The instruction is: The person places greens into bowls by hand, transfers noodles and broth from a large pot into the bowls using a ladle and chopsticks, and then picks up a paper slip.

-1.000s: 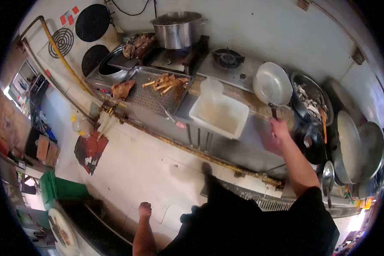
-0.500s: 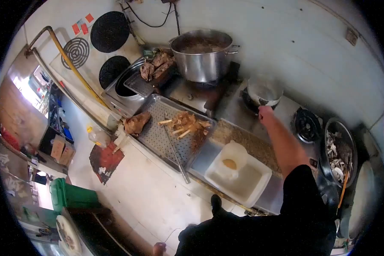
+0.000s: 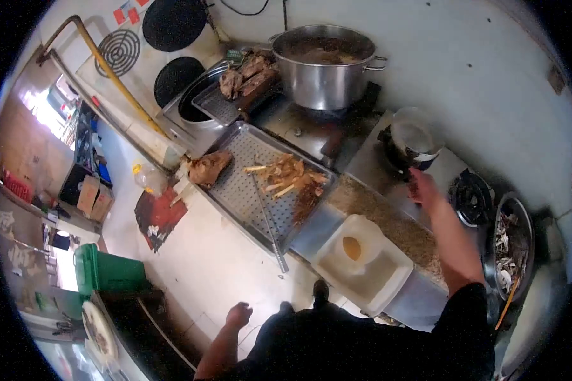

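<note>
My right hand (image 3: pixel 421 188) is just below a small pot (image 3: pixel 416 134) on a burner, close to its handle end. Its fingers look apart, slightly blurred, with nothing visible in them. My left hand (image 3: pixel 238 314) hangs low over the pale floor, fingers curled in and no object showing. Between the hands, a white rectangular basin (image 3: pixel 388 289) holds a translucent container (image 3: pixel 367 238) with a tan oval patch in it. Left of that lies a perforated metal tray (image 3: pixel 235 219) with cooked bones (image 3: pixel 286 178), a chunk of meat (image 3: pixel 210 168) and long metal tongs (image 3: pixel 267 222).
A large steel stockpot (image 3: pixel 324 82) stands at the back, beside a smaller tray of dark meat (image 3: pixel 251 73). On the right are another burner (image 3: pixel 470 197) and a metal bowl (image 3: pixel 531 244) of pale scraps. A green bin (image 3: pixel 114 273) stands on the left.
My right hand has come off the small pot's handle and moved down. My left hand has come further into view. The whole view has shifted slightly.
</note>
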Demonstrator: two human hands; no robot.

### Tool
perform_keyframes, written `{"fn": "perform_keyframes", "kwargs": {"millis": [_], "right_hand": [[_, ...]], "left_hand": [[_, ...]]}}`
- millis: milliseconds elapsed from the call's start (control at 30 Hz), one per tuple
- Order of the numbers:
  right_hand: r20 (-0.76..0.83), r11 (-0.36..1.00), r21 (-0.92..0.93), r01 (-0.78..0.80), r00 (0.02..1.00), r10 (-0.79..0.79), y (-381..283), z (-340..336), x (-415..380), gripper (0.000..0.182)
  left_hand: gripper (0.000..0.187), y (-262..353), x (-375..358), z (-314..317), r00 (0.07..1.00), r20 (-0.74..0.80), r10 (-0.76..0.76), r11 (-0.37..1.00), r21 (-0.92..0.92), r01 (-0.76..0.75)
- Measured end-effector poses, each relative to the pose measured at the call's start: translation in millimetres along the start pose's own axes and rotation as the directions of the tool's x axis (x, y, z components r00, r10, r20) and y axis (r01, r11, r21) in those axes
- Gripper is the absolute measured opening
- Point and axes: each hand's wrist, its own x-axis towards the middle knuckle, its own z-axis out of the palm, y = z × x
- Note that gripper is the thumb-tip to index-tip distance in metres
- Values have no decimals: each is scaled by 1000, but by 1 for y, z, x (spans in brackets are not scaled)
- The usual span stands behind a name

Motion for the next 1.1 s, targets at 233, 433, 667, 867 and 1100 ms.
{"fn": "perform_keyframes", "kwargs": {"millis": [233,433,667,867,1100], "right_hand": [[-161,942,-272,198,955,-247,-53,37,-96,21],[443,242,-761,602,754,-485,-83,206,-80,23],[326,129,-922,364,913,-244,-57,393,42,36],[47,67,-996,60,981,-190,-68,455,126,39],[-144,168,-977,-132,987,-65,-86,465,235,39]], "left_hand": [[33,13,57,-60,990,108,-96,987,-119,108],[35,-99,93,-78,964,247,95,990,76,-117],[22,-336,127,-149,952,167,-257,904,-306,298],[21,-426,139,-268,822,75,-564,825,3,566],[22,-436,208,-309,932,98,-350,892,338,299]]}}
